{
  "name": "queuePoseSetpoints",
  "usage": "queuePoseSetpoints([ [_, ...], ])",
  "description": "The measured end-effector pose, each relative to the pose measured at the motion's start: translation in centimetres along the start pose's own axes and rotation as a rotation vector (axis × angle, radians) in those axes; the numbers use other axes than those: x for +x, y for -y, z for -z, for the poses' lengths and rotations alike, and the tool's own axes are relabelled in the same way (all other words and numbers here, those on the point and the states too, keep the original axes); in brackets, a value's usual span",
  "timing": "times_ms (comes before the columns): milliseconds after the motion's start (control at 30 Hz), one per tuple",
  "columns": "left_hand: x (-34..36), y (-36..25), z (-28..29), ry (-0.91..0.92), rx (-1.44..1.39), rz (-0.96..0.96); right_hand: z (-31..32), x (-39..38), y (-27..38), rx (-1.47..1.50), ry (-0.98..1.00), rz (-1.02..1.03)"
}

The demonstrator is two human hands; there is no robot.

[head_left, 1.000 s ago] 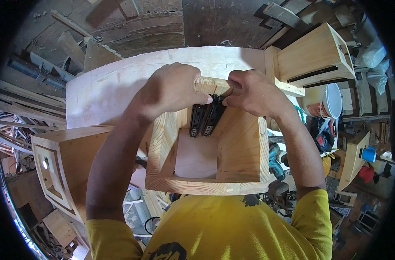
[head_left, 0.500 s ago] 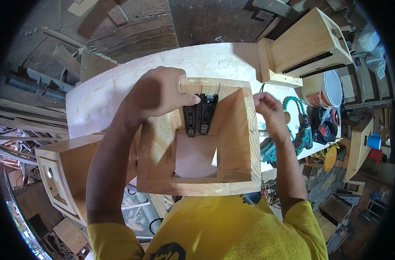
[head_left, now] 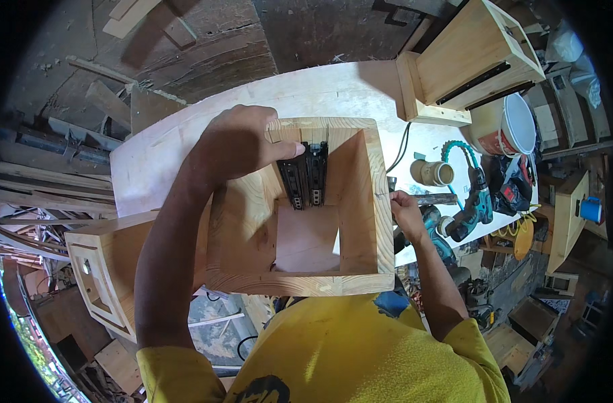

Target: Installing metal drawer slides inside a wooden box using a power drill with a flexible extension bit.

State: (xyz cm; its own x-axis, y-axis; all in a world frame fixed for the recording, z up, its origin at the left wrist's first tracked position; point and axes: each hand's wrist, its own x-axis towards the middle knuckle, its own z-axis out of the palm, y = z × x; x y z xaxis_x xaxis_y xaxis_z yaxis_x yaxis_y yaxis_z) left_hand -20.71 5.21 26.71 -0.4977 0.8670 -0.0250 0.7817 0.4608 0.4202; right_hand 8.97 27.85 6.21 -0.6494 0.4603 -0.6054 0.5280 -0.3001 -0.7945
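Observation:
An open wooden box of pale boards stands in front of me, its inside facing up. Two black metal drawer slides stand side by side against the inside of its far wall. My left hand is closed over that wall's rim, with the thumb against the top of the slides and the other fingers mostly hidden behind. My right hand is just beyond the box's right wall, fingers pinched together. Whatever is between its fingertips is too small to make out. A dark bar-shaped tool lies right beside these fingers.
A round container, a teal cordless drill and a white bucket stand to the right on the pale worktop. A wooden drawer unit with black slides is at the far right. Another wooden drawer box sits at left.
My right hand has come down and nearer along the box's right side, and its fingers are now pinched. The box has shifted slightly left in view; my left hand keeps its grip.

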Motion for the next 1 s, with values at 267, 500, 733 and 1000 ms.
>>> queuePoseSetpoints([
  [267, 0.9, -0.8, 0.5, 0.162, 0.004, 0.155, 0.6, 0.7, -0.6, 0.030, 0.019, 0.025],
  [500, 0.6, -1.0, 0.5, 0.101, -0.018, 0.158, 0.3, 0.5, -0.6, 0.056, -0.029, 0.040],
  [733, 0.8, -0.4, 0.4, 0.123, 0.029, 0.108, 0.5, 1.7, -2.9, 0.060, -0.080, 0.119],
  [1000, 0.7, -0.9, 1.2, 0.214, -0.054, 0.205, 0.5, 1.4, -2.3, 0.055, -0.127, 0.095],
])
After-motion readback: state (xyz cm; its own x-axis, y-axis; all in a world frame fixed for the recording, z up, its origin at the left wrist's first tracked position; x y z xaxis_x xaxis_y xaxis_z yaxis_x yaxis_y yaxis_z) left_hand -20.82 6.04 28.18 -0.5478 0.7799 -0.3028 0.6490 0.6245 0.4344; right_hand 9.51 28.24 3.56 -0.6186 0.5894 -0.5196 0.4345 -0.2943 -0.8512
